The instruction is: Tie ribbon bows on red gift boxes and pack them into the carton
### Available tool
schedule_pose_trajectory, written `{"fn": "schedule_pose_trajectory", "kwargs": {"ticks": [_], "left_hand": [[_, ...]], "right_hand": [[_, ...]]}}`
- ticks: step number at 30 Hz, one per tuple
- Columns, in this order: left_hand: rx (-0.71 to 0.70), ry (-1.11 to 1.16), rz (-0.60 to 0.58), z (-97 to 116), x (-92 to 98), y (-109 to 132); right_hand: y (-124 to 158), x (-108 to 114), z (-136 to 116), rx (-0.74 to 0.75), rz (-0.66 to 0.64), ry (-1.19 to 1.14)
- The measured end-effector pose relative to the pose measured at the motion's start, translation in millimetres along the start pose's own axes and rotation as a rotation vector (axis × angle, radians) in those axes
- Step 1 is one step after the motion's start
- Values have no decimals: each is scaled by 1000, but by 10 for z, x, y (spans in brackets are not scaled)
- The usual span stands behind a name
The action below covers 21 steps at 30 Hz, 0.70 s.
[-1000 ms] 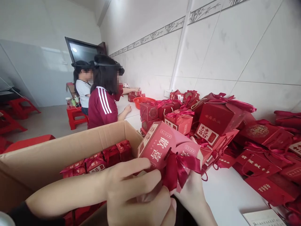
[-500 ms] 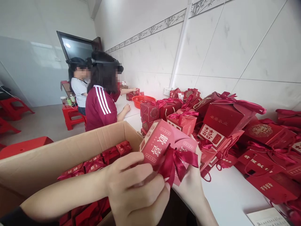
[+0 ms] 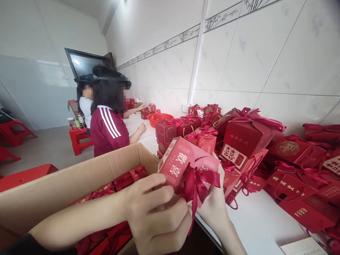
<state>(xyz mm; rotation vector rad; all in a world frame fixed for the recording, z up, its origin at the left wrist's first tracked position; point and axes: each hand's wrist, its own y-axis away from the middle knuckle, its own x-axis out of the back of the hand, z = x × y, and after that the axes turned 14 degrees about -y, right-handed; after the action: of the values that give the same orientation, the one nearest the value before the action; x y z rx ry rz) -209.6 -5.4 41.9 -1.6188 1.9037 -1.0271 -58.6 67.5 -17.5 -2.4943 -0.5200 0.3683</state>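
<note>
A red gift box (image 3: 170,166) with white characters is held tilted in front of me, a dark red satin bow (image 3: 198,182) tied at its top. Around the box's right side and underside, my right hand (image 3: 214,202) is wrapped, its fingers mostly hidden behind it. My left hand (image 3: 162,212) is closed at the bow, with fingertips pinching a ribbon end near its lower edge. A ribbon tail hangs below the fingertips. Beneath my left forearm, a cardboard carton (image 3: 101,166) holds several red boxes with bows.
Stacks of red gift boxes (image 3: 244,138) with ribbons and cord handles fill the right side of the white table (image 3: 252,216). An orange-red basket (image 3: 160,119) stands farther back. Two people sit at the left, one in a maroon sleeve (image 3: 108,124). Red stools (image 3: 79,140) stand behind the carton.
The view has shifted slightly, so the people and the basket appear lower and farther left. The ribbon tail below my left fingertips hangs longer. Both hands keep their hold.
</note>
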Motion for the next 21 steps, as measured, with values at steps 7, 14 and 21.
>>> {"fn": "schedule_pose_trajectory", "kwargs": {"ticks": [7, 14, 21], "left_hand": [[-19, -21, -4, 10, -3, -19], [34, 17, -35, 30, 8, 29], [9, 37, -44, -10, 30, -1]], "right_hand": [[-34, 28, -49, 82, -21, -2], [-33, 38, -43, 84, 2, 22], [-38, 46, -53, 69, -4, 19]]}}
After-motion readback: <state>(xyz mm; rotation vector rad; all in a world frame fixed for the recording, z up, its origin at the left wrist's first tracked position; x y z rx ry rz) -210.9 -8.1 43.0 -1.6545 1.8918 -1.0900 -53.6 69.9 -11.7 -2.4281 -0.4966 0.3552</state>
